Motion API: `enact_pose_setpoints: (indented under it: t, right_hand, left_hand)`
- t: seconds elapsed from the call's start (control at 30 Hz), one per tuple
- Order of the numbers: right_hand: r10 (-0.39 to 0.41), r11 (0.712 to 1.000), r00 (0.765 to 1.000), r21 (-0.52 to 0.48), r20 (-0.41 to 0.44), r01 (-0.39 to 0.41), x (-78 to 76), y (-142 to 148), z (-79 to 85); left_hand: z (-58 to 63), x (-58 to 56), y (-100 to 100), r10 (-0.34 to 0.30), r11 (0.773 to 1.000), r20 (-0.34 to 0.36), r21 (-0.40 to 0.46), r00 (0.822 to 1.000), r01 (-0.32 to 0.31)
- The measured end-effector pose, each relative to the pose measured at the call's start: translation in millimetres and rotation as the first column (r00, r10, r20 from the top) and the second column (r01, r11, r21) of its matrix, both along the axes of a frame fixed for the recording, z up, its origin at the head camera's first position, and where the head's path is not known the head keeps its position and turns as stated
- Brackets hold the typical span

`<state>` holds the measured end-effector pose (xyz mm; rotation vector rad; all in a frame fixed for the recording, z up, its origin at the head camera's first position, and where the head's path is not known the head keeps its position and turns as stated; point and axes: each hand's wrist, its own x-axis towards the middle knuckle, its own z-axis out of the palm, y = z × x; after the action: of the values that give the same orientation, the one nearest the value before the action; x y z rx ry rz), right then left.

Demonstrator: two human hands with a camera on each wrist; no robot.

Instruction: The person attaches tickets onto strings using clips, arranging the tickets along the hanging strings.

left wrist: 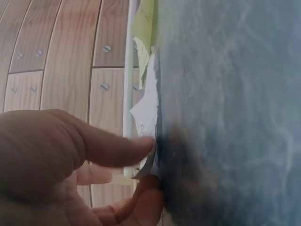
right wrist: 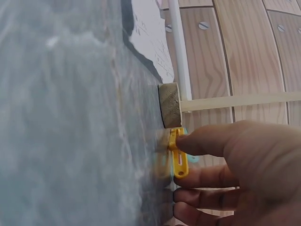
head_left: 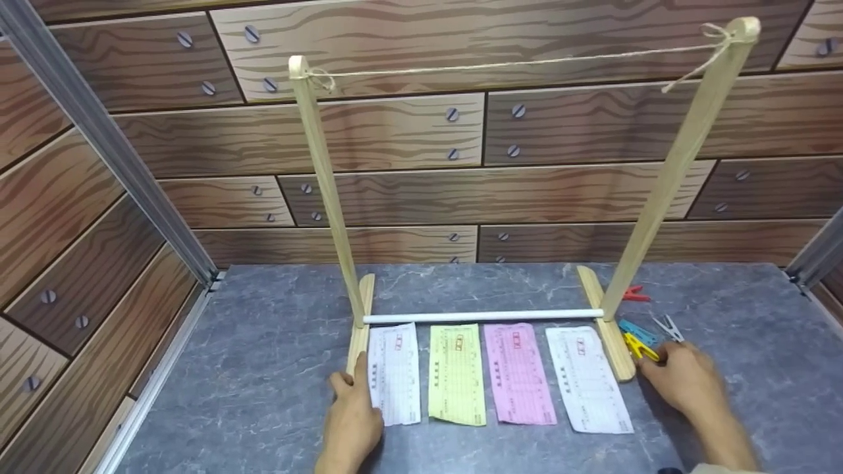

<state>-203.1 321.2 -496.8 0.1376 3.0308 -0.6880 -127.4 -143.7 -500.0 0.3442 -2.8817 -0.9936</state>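
Note:
At the left end of a row of printed paper slips, my left hand [head_left: 352, 416] pinches the edge of a white slip [head_left: 397, 378] between thumb and finger; its bent corner shows in the left wrist view. Beside it lie a yellow slip [head_left: 456, 378], a pink slip [head_left: 520, 378] and another white slip [head_left: 589, 388]. My right hand [head_left: 688, 382] is at a yellow clothespin [right wrist: 180, 162], its thumb and index finger pinching it on the table. Next to that hand are a blue clothespin [head_left: 637, 332] and a grey clothespin [head_left: 669, 327].
A wooden frame stands over the slips, with a left post [head_left: 326, 178], a right post [head_left: 681, 164], a twine line [head_left: 514, 64] strung between their tops and a white rod [head_left: 484, 316] low down. A red clothespin [head_left: 636, 294] lies behind the right foot [head_left: 609, 329].

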Motion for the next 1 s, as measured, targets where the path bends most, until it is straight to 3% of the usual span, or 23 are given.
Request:
enact_pose_setpoints:
  t: [0.17,0.47,0.63,0.73,0.8,0.87,0.9,1.0]
  right_hand:
    - [-0.009,1.0,1.0,-0.01,0.029,0.01,1.0,1.9,4.5]
    - [-0.06,0.996,0.993,-0.066,0.106,0.068,0.7,6.1,14.7]
    - [-0.062,0.987,0.996,-0.146,0.072,0.072,2.9,7.4,16.5]
    - [-0.055,0.966,0.998,-0.253,0.008,0.056,6.2,5.0,16.2]
    - [-0.06,0.927,0.997,-0.372,-0.049,0.038,9.3,1.3,15.7]
    - [-0.072,0.859,0.991,-0.511,-0.11,0.006,12.1,-2.6,16.3]
    - [-0.083,0.805,0.987,-0.592,-0.134,-0.013,13.3,-4.5,17.0]
    - [-0.108,0.587,0.983,-0.807,-0.15,-0.059,15.4,-8.3,22.9]
  left_hand:
    - [2.4,1.1,-4.1,-0.038,0.998,-0.077,0.047,0.996,0.041]
    - [13.4,-3.0,-16.5,-0.165,0.978,-0.104,0.113,0.981,0.177]
    - [16.5,-3.1,-20.7,-0.219,0.963,-0.144,0.125,0.965,0.237]
    - [18.2,-2.9,-23.2,-0.222,0.961,-0.162,0.132,0.961,0.244]
    - [19.2,-2.6,-25.0,-0.215,0.963,-0.189,0.12,0.958,0.24]
    - [20.6,-3.5,-25.4,-0.196,0.969,-0.231,0.103,0.953,0.224]
    - [21.2,-3.8,-25.2,-0.182,0.972,-0.257,0.096,0.949,0.212]
    - [23.0,-5.3,-23.0,-0.117,0.982,-0.334,0.103,0.935,0.16]
